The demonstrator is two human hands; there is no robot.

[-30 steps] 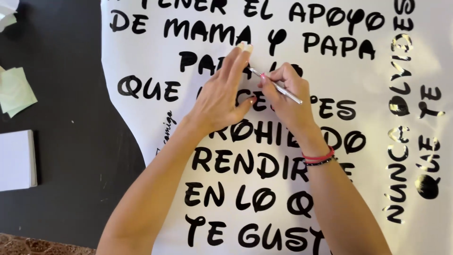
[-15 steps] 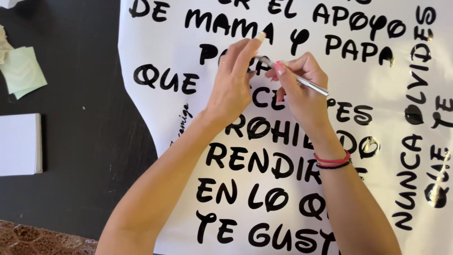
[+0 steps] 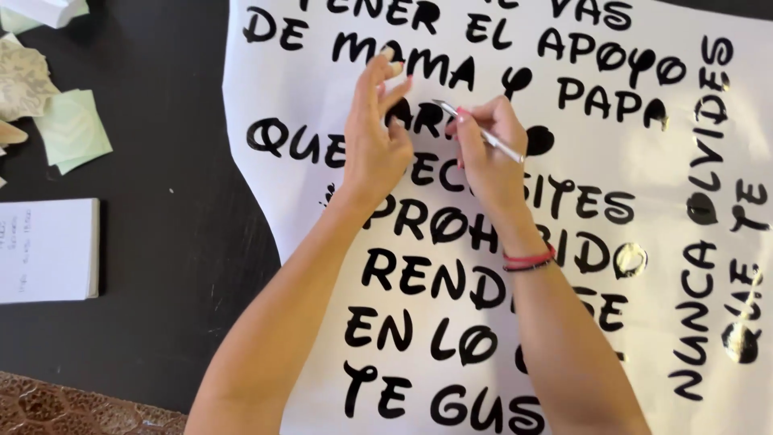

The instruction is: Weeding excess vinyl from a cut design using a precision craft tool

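Black tabletop point(image 3: 177, 242) under white lettered sheet point(image 3: 660, 161)

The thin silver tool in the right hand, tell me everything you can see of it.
The thin silver tool is a slim, metallic-looking rod, pen-like. The right hand pinches it between the fingertips, tilted, its pointed end up-left at the black letters on the white sheet, its other end jutting down-right past the hand. The left hand rests on the sheet beside the tip.

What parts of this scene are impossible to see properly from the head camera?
- Tool tip: hidden between the left hand and right hand.
- Letters on the white sheet: covered by both forearms, cut at the frame edges.
- Notepad: writing too small.
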